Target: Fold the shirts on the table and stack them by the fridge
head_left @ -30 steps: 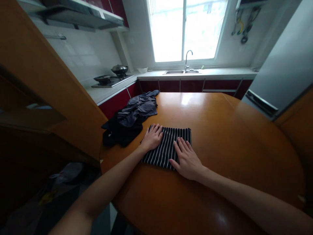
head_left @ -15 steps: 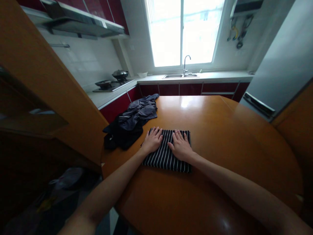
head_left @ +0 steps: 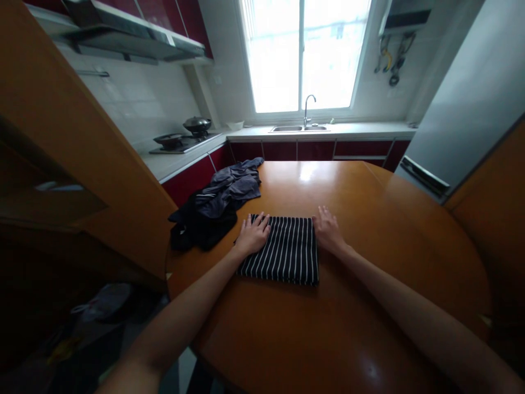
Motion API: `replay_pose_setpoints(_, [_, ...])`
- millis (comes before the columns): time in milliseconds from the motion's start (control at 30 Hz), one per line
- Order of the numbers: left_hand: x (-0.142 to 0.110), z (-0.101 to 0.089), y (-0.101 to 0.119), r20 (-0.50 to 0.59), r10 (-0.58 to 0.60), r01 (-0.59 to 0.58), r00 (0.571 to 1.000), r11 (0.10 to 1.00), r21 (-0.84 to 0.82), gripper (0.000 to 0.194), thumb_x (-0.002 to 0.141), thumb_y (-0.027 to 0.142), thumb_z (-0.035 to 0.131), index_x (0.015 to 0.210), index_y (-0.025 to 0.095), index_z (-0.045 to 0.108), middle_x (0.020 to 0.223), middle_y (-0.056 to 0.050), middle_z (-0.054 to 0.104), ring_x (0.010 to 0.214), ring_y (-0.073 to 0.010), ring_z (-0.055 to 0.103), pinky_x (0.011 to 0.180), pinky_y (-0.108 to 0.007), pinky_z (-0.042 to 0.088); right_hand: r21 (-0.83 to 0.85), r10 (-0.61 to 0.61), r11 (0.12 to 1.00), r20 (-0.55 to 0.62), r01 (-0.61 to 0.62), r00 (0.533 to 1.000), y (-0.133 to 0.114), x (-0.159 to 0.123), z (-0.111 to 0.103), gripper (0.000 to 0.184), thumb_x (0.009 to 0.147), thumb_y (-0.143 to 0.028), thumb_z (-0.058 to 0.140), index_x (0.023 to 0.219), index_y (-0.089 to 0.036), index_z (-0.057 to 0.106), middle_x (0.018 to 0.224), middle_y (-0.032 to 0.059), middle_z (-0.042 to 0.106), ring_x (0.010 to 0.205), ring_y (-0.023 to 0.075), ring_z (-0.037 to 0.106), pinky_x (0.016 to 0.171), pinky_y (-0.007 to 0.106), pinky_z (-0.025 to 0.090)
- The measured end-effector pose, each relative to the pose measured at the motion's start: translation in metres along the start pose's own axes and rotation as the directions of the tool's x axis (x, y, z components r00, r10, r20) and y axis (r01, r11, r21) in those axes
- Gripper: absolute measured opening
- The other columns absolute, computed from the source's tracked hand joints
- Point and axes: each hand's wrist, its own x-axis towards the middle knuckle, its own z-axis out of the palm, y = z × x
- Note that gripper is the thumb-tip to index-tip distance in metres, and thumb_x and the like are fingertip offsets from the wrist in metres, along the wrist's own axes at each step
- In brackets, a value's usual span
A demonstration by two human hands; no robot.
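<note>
A folded black garment with white stripes [head_left: 289, 251] lies flat on the wooden table [head_left: 369, 219], roughly square in outline. My left hand [head_left: 253, 235] rests on its left part, fingers spread over the cloth. At the garment's right edge is my right hand [head_left: 328, 227], its fingers stretched out and pointing away from me. Nothing is gripped by either hand. What kind of garment it is cannot be made out while it is folded.
Crumpled dark clothes [head_left: 229, 191], grey and black, lie at the table's left edge. Beyond stand a stove with pans [head_left: 197, 125], a sink [head_left: 287, 129] under a window and a fridge [head_left: 451, 109] at right. Bags [head_left: 104, 301] sit on the floor at left.
My right hand has moved off the top of the striped garment to its right edge. The left hand stays on the cloth. The view has shifted slightly.
</note>
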Motion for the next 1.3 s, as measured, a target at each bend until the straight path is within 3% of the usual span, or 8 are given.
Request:
replay_pose_setpoints(67, [0.000,0.000,-0.001,-0.006,0.001,-0.002,1.000,1.000,-0.006,0.057,0.104,0.043,0.029,0.158,0.024,0.034,0.166,-0.005,0.027,0.151,-0.0429,0.020,0.118,-0.063,0.024,0.018,-0.198,0.980,-0.033,0.199,0.980,-0.017,-0.020,-0.003,0.065,0.105,-0.043,0.022,0.156,-0.005,0.033,0.166,0.0154,0.024,0.155,0.0238,0.013,0.125,0.045,0.010])
replay_pose_setpoints(200, [-0.001,0.000,-0.002,-0.018,0.031,-0.032,0.999,0.999,-0.017,0.057,0.104,0.042,0.029,0.158,0.024,0.034,0.166,-0.007,0.027,0.150,-0.0424,0.021,0.117,-0.063,0.025,0.013,-0.486,0.871,0.178,0.492,0.856,-0.044,-0.071,0.003,0.065,0.102,-0.052,0.035,0.155,-0.015,0.039,0.166,0.0122,0.023,0.155,0.0250,0.013,0.125,0.049,0.009])
replay_pose_setpoints(300, [-0.001,0.001,-0.002,-0.021,0.031,-0.032,0.999,0.999,-0.016,0.056,0.104,0.041,0.030,0.158,0.026,0.033,0.166,-0.007,0.028,0.151,-0.0409,0.021,0.117,-0.062,0.024,-0.014,-0.510,0.848,0.254,0.530,0.822,-0.044,-0.095,0.005,0.065,0.100,-0.053,0.043,0.155,-0.019,0.040,0.167,0.0122,0.020,0.155,0.0284,0.014,0.124,0.053,0.009])
replay_pose_setpoints(600, [0.000,0.001,-0.003,0.001,0.024,-0.024,1.000,0.999,-0.030,0.056,0.105,0.042,0.029,0.158,0.026,0.033,0.166,-0.006,0.027,0.150,-0.0423,0.022,0.117,-0.062,0.024,-0.005,-0.474,0.869,0.273,0.494,0.837,0.007,-0.131,-0.013,0.064,0.104,-0.039,0.034,0.162,-0.016,0.018,0.167,0.0099,0.017,0.155,0.0221,0.012,0.126,0.049,0.014])
replay_pose_setpoints(867, [0.003,-0.003,-0.007,0.020,-0.039,0.041,0.999,0.986,-0.162,0.059,0.104,0.050,0.029,0.159,0.028,0.032,0.167,-0.007,0.021,0.151,-0.0424,0.019,0.117,-0.065,0.020,0.344,-0.175,0.926,0.021,0.157,0.984,0.043,-0.133,-0.021,0.059,0.104,-0.045,0.029,0.155,-0.017,0.039,0.159,0.0132,0.040,0.149,0.0253,0.033,0.123,0.051,0.026])
replay_pose_setpoints(1000, [0.009,-0.019,-0.034,-0.016,-0.100,0.084,0.995,0.907,-0.412,0.061,0.100,0.042,0.042,0.153,0.012,0.042,0.162,-0.015,0.033,0.151,-0.0309,0.028,0.122,-0.045,0.024,0.489,-0.083,0.866,-0.068,0.105,0.994,0.041,-0.113,-0.022,0.051,0.100,-0.044,0.039,0.138,-0.015,0.057,0.146,0.0167,0.055,0.136,0.0281,0.050,0.118,0.050,0.036])
replay_pose_setpoints(1167, [0.001,-0.049,-0.081,0.031,-0.222,0.201,0.975,0.807,-0.555,0.053,0.093,0.043,0.053,0.133,0.009,0.062,0.126,-0.018,0.069,0.115,-0.0302,0.066,0.096,-0.038,0.053,0.627,0.042,0.769,0.149,-0.127,0.988,0.035,-0.089,-0.029,0.045,0.093,-0.032,0.051,0.134,-0.015,0.057,0.126,0.0171,0.067,0.103,0.0265,0.069,0.092,0.046,0.058])
replay_pose_setpoints(1300, [-0.021,-0.059,-0.097,0.305,-0.224,0.377,0.926,0.602,-0.703,0.059,0.079,0.051,0.072,0.123,0.011,0.065,0.100,-0.012,0.074,0.083,-0.0236,0.072,0.070,-0.032,0.059,0.651,0.163,0.597,0.474,-0.469,0.865,0.016,-0.068,-0.044,0.049,0.094,-0.027,0.056,0.140,-0.011,0.048,0.118,0.0201,0.067,0.079,0.0213,0.071,0.066,0.037,0.064])
